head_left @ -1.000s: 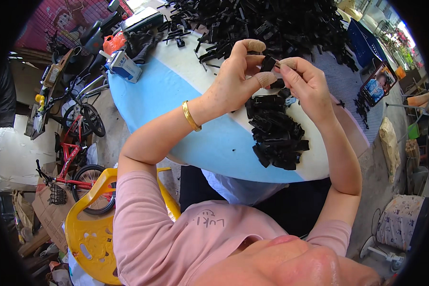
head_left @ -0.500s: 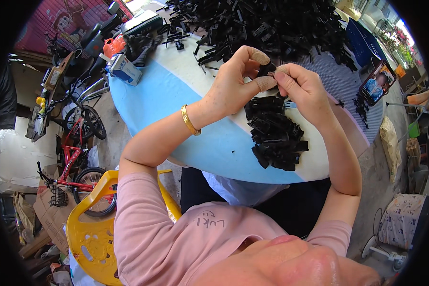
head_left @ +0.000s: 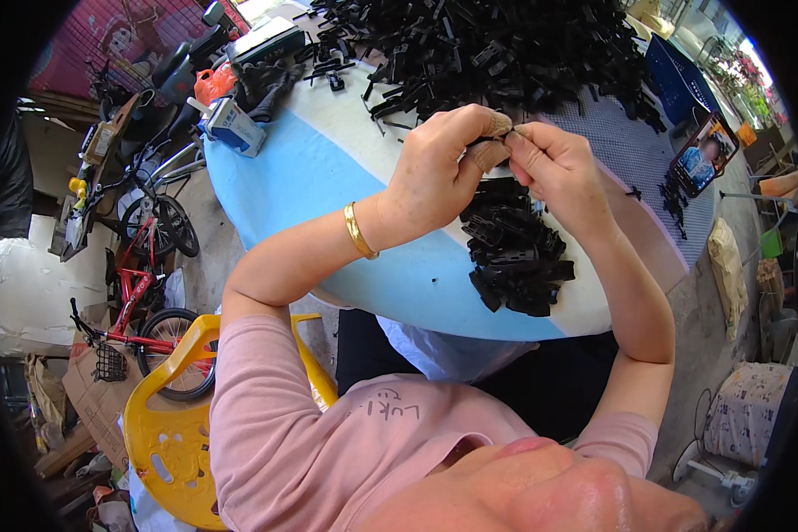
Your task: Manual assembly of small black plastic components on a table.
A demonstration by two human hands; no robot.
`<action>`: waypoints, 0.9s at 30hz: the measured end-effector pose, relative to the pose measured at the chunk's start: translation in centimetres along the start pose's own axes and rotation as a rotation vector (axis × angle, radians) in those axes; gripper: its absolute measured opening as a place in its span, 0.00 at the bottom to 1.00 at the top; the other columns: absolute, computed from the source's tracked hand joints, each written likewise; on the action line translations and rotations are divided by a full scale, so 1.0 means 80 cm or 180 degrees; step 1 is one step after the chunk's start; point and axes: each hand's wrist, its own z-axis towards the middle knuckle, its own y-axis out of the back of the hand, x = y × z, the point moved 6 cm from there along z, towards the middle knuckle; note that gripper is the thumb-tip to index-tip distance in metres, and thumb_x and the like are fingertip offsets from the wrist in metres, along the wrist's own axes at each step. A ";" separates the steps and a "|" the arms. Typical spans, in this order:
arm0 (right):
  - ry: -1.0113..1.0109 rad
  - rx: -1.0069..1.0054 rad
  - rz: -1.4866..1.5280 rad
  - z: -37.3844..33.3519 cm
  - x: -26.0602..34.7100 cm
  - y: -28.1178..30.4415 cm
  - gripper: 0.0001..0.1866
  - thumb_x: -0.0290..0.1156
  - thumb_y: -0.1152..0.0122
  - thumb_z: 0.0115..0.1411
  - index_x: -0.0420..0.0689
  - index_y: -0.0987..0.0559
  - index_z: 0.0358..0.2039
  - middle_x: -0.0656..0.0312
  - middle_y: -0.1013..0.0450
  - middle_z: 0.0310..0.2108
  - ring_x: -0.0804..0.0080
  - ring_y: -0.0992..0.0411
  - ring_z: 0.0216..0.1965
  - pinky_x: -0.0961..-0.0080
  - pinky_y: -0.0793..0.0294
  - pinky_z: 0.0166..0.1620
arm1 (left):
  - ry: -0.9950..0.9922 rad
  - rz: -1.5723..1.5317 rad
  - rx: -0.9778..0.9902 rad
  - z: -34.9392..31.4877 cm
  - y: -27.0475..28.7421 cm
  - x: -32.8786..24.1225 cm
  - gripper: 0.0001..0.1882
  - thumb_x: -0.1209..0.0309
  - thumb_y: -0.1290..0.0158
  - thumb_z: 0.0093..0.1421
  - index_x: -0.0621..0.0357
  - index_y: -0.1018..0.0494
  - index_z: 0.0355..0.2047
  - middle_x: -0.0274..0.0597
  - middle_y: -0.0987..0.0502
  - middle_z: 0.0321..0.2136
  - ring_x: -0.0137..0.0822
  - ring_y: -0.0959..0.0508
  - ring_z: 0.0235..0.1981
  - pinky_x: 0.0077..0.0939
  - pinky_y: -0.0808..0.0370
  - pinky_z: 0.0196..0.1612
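Note:
My left hand, with a gold bangle at the wrist and tan tape on its thumb and forefinger tips, pinches a small black plastic part, mostly hidden by the fingers. My right hand meets it fingertip to fingertip, thumb and forefinger pressed together at the part's end; whatever is between them is too small to make out. Just below the hands lies a neat stack of black plastic parts on the cloth-covered table. Beyond the hands spreads a large loose heap of similar black parts.
A phone showing a person stands at the right, before a blue crate. At the table's left edge are a blue-and-white carton and an orange bag. A yellow chair and red bicycle stand left.
Both hands have drawn closer together, and my left hand has turned and lowered slightly. The black part, plainer to see before, is now mostly covered by the fingers.

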 end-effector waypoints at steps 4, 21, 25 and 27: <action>-0.0233 0.0061 0.0092 0.001 -0.007 0.003 0.09 0.32 0.52 0.61 0.40 0.26 0.32 0.72 0.37 0.17 0.91 0.47 0.15 0.93 0.50 0.17 | 0.0307 -0.0484 -0.0117 0.002 -0.005 0.006 0.10 0.78 0.48 0.53 0.64 0.34 0.36 0.44 0.26 0.30 0.33 0.25 0.30 0.21 0.29 0.35; 0.1648 -0.0621 -0.0648 -0.015 0.032 0.023 0.12 0.20 0.35 0.46 0.40 0.26 0.32 0.69 0.30 0.26 0.88 0.35 0.26 0.93 0.34 0.30 | 0.1865 -0.3030 0.0838 0.001 -0.023 0.042 0.19 0.73 0.58 0.61 0.62 0.40 0.53 0.43 0.30 0.43 0.31 0.28 0.43 0.28 0.27 0.47; 0.0855 -0.0551 -0.0410 -0.002 0.017 0.031 0.11 0.24 0.34 0.45 0.40 0.26 0.29 0.69 0.30 0.25 0.85 0.33 0.28 0.89 0.31 0.34 | 0.1720 -0.2563 0.1031 -0.002 -0.028 0.022 0.21 0.76 0.56 0.60 0.62 0.42 0.54 0.40 0.31 0.44 0.29 0.29 0.44 0.27 0.29 0.48; 0.0401 -0.0366 -0.0332 0.000 0.004 0.024 0.12 0.29 0.32 0.45 0.41 0.27 0.28 0.69 0.31 0.24 0.83 0.32 0.28 0.86 0.30 0.35 | 0.1385 -0.2282 0.0963 -0.003 -0.027 0.011 0.23 0.80 0.53 0.57 0.63 0.42 0.54 0.40 0.31 0.44 0.29 0.29 0.44 0.24 0.29 0.48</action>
